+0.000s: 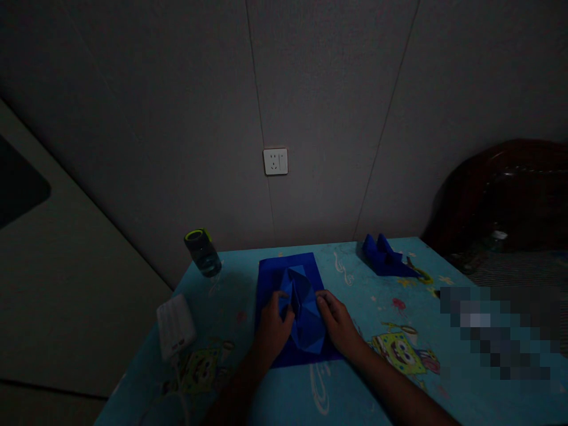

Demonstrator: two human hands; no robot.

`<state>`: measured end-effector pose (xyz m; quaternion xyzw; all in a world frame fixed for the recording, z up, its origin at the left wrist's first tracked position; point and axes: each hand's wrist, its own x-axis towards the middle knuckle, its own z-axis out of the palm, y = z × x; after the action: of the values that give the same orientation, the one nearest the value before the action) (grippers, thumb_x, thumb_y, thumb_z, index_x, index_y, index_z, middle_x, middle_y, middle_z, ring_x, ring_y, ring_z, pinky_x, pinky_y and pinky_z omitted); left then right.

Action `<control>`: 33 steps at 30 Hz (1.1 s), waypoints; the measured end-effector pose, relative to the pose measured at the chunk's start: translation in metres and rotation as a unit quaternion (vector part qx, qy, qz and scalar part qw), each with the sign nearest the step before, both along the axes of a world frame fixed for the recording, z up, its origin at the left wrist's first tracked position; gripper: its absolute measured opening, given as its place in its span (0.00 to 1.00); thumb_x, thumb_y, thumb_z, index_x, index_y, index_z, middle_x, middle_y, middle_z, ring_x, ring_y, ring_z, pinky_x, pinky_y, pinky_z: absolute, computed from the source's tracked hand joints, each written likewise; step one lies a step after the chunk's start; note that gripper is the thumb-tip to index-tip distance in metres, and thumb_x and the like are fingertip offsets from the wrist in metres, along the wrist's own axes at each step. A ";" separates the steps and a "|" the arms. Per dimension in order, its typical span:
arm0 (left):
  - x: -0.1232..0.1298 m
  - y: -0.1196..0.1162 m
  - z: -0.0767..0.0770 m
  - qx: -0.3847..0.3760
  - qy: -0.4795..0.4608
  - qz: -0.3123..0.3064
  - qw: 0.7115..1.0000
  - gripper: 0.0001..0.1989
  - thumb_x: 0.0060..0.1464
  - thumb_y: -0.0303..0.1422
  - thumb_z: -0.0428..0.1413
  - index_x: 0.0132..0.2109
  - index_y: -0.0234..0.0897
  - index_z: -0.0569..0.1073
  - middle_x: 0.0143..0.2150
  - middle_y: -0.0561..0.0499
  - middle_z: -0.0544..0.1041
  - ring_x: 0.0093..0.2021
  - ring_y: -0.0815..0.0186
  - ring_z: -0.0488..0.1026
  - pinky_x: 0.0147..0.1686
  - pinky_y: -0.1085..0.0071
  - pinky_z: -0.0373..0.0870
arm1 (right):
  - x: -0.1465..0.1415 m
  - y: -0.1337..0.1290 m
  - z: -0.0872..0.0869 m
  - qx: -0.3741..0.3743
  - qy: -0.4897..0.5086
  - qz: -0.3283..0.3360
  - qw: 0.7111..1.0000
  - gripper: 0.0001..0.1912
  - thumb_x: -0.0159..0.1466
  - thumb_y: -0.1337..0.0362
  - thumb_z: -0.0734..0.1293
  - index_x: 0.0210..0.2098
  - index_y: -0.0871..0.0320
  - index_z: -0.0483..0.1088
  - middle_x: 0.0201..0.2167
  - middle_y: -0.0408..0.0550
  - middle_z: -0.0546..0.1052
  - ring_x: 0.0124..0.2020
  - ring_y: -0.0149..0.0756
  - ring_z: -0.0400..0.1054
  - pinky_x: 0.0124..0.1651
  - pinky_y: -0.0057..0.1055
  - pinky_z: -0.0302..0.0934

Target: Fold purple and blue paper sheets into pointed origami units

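Left hand (274, 324): half-curled, thumb and fingers pinching folded paper (311, 316) left of its centre slit. Right hand (341, 324): nearly closed on its right edge. Paper sits on blue sheet (267, 273), slit gaping, interior too dark to read. Bottle (203, 253), table's (364, 378) back-left: liquid in lower part.

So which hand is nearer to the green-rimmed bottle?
Left. The left hand is at the left of the folded paper, right of the bottle; the right hand is farther off, at the paper's right edge.
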<state>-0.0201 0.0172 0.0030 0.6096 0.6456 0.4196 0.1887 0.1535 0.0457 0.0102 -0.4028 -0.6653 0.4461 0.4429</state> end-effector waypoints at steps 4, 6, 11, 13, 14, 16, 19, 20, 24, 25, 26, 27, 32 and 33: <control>-0.001 -0.001 0.001 0.011 -0.020 -0.007 1.000 0.11 0.56 0.28 0.51 0.46 0.38 0.69 0.38 0.47 0.79 0.36 0.61 0.78 0.37 0.65 0.73 | 0.000 0.001 0.000 -0.004 0.005 -0.003 1.000 0.17 0.69 0.52 0.56 0.40 0.57 0.68 0.30 0.44 0.72 0.33 0.36 0.67 0.37 0.30 0.61; -0.001 -0.001 0.001 0.023 -0.030 -0.004 0.999 0.11 0.55 0.28 0.52 0.46 0.39 0.69 0.37 0.48 0.79 0.36 0.61 0.77 0.37 0.65 0.73 | 0.000 0.001 0.001 -0.008 0.006 -0.005 1.000 0.16 0.69 0.52 0.56 0.40 0.57 0.68 0.30 0.44 0.72 0.32 0.36 0.67 0.37 0.30 0.62; -0.003 -0.002 0.000 0.029 -0.055 -0.010 0.998 0.12 0.56 0.29 0.52 0.48 0.39 0.70 0.38 0.48 0.79 0.38 0.61 0.77 0.39 0.64 0.73 | 0.002 0.004 0.002 -0.012 0.002 -0.010 1.000 0.16 0.70 0.53 0.56 0.41 0.57 0.68 0.31 0.44 0.73 0.34 0.37 0.68 0.39 0.31 0.62; -0.004 -0.002 -0.001 0.023 -0.061 -0.013 0.998 0.12 0.56 0.30 0.51 0.49 0.39 0.70 0.39 0.47 0.79 0.39 0.61 0.77 0.41 0.63 0.73 | 0.003 0.006 0.001 -0.008 -0.003 -0.018 1.000 0.16 0.69 0.53 0.56 0.41 0.57 0.68 0.31 0.45 0.73 0.35 0.37 0.68 0.40 0.31 0.62; -0.004 -0.002 -0.001 0.019 -0.063 -0.017 0.998 0.13 0.57 0.30 0.51 0.49 0.39 0.70 0.40 0.47 0.78 0.39 0.60 0.76 0.41 0.63 0.72 | 0.003 0.007 0.000 -0.005 -0.007 -0.023 1.000 0.16 0.69 0.53 0.56 0.41 0.57 0.68 0.31 0.45 0.73 0.35 0.38 0.68 0.40 0.32 0.62; -0.004 -0.001 -0.002 0.013 -0.073 -0.025 0.997 0.13 0.58 0.30 0.50 0.50 0.38 0.69 0.41 0.45 0.78 0.40 0.60 0.76 0.42 0.62 0.71 | 0.004 0.009 -0.002 0.003 -0.015 -0.032 0.999 0.16 0.69 0.53 0.57 0.41 0.58 0.69 0.32 0.45 0.73 0.35 0.38 0.69 0.41 0.32 0.61; -0.004 -0.001 -0.003 0.015 -0.124 -0.038 0.991 0.14 0.59 0.32 0.49 0.51 0.39 0.68 0.44 0.45 0.78 0.43 0.60 0.76 0.45 0.62 0.70 | 0.006 0.012 -0.004 0.009 -0.022 -0.039 0.999 0.17 0.69 0.52 0.57 0.41 0.58 0.69 0.33 0.46 0.74 0.36 0.38 0.69 0.42 0.32 0.61; -0.004 -0.001 -0.004 0.017 -0.151 -0.040 0.988 0.13 0.59 0.32 0.49 0.51 0.39 0.68 0.46 0.45 0.77 0.44 0.60 0.75 0.46 0.63 0.69 | 0.007 0.013 -0.004 0.008 -0.021 -0.040 0.999 0.17 0.69 0.52 0.57 0.41 0.58 0.70 0.34 0.47 0.75 0.36 0.38 0.69 0.42 0.32 0.61; -0.006 -0.003 -0.003 0.006 -0.313 -0.041 0.949 0.14 0.60 0.38 0.49 0.52 0.41 0.68 0.50 0.45 0.76 0.44 0.61 0.75 0.43 0.67 0.70 | 0.013 0.017 -0.005 -0.013 0.000 -0.044 0.999 0.19 0.68 0.50 0.58 0.42 0.58 0.70 0.36 0.48 0.76 0.38 0.39 0.70 0.43 0.32 0.62; -0.007 -0.004 -0.001 -0.005 -0.355 -0.040 0.934 0.16 0.60 0.41 0.50 0.52 0.42 0.68 0.49 0.46 0.77 0.40 0.62 0.76 0.40 0.68 0.70 | 0.015 0.019 -0.005 -0.023 0.008 -0.045 0.999 0.19 0.68 0.50 0.58 0.42 0.58 0.70 0.36 0.48 0.77 0.38 0.40 0.70 0.43 0.32 0.62; -0.007 -0.005 0.001 -0.015 -0.392 -0.036 0.919 0.18 0.59 0.43 0.51 0.53 0.42 0.67 0.47 0.47 0.78 0.36 0.63 0.76 0.36 0.69 0.71 | 0.017 0.021 -0.006 -0.035 0.016 -0.045 0.998 0.19 0.67 0.49 0.59 0.41 0.58 0.70 0.36 0.48 0.77 0.37 0.40 0.70 0.42 0.33 0.63; -0.008 -0.006 0.004 -0.022 -0.422 -0.029 0.906 0.20 0.57 0.44 0.52 0.54 0.42 0.67 0.45 0.48 0.78 0.33 0.64 0.76 0.33 0.69 0.70 | 0.019 0.023 -0.007 -0.048 0.023 -0.046 0.998 0.20 0.66 0.48 0.59 0.41 0.58 0.71 0.35 0.48 0.77 0.36 0.40 0.70 0.41 0.33 0.63; -0.010 -0.007 0.025 -0.017 -0.526 -0.020 0.850 0.25 0.51 0.43 0.58 0.55 0.41 0.71 0.51 0.48 0.77 0.46 0.57 0.76 0.42 0.67 0.72 | 0.026 0.034 -0.012 -0.081 0.039 -0.044 0.995 0.23 0.62 0.44 0.62 0.38 0.59 0.72 0.30 0.48 0.78 0.31 0.40 0.70 0.35 0.33 0.63; -0.009 -0.007 0.028 -0.016 -0.538 -0.026 0.842 0.25 0.50 0.42 0.59 0.54 0.40 0.71 0.53 0.47 0.77 0.50 0.55 0.75 0.45 0.66 0.71 | 0.026 0.036 -0.012 -0.084 0.041 -0.042 0.995 0.24 0.61 0.43 0.63 0.37 0.59 0.73 0.30 0.48 0.78 0.31 0.40 0.70 0.35 0.34 0.64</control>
<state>-0.0296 0.0098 0.0309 0.3012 0.4332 0.6662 0.5271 0.1799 0.0819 -0.0015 -0.4473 -0.5893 0.4976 0.4528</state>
